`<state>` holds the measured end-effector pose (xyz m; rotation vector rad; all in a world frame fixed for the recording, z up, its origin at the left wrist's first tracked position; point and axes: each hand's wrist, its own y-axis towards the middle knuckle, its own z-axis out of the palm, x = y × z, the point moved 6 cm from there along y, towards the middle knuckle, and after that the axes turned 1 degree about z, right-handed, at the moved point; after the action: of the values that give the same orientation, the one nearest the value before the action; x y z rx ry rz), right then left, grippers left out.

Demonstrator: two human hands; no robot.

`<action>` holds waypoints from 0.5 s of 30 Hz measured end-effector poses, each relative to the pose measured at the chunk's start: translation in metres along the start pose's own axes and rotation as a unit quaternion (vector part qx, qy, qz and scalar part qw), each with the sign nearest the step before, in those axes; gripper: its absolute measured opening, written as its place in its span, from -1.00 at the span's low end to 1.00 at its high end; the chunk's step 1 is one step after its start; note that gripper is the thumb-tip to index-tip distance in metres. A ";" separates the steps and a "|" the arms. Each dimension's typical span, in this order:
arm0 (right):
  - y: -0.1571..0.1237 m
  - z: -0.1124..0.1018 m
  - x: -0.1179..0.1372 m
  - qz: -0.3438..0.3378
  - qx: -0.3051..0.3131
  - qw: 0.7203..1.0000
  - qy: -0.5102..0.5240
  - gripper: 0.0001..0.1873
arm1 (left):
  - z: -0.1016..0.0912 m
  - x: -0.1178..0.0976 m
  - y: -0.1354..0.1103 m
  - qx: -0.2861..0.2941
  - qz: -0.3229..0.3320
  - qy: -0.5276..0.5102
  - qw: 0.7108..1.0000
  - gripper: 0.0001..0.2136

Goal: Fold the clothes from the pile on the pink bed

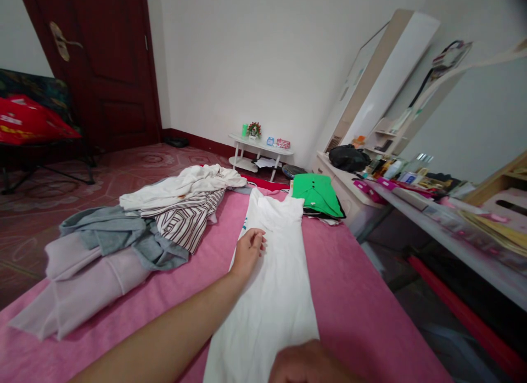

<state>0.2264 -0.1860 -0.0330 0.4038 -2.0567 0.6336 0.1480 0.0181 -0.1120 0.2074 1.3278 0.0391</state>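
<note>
A white garment (275,273) lies folded lengthwise on the pink bedspread (349,295). My left hand (248,251) reaches out and rests flat on the garment's left edge, fingers stretched together. My right hand (308,364) sits at the bottom of the view on the garment's near end; only its back shows and its fingers are hidden. A folded green shirt (317,193) lies at the far right corner of the bed.
A heap of clothes (164,218), white, striped, grey and pale lilac, covers the bed's left side. A cluttered desk (432,207) runs along the right. A small white table (261,150) stands by the far wall, a dark red door (107,59) at back left.
</note>
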 end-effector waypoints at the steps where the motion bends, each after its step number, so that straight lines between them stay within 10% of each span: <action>1: 0.010 -0.009 -0.003 -0.004 -0.042 0.999 -0.007 -0.89 | -0.001 0.001 0.000 -0.004 0.001 0.008 1.000 -0.79; 5: 0.046 -0.063 -0.033 -0.006 -0.286 0.957 -0.044 -0.85 | -0.004 0.003 0.002 -0.019 0.019 0.059 0.998 -0.83; 15: 0.087 -0.085 -0.089 -0.018 -0.353 0.928 -0.119 -0.86 | 0.003 0.014 0.086 -0.037 0.023 0.186 0.982 -0.62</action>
<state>0.2864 -0.0630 -0.0947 0.0914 -2.3328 -0.2142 0.1614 0.1037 -0.1097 0.1719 1.6912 0.1736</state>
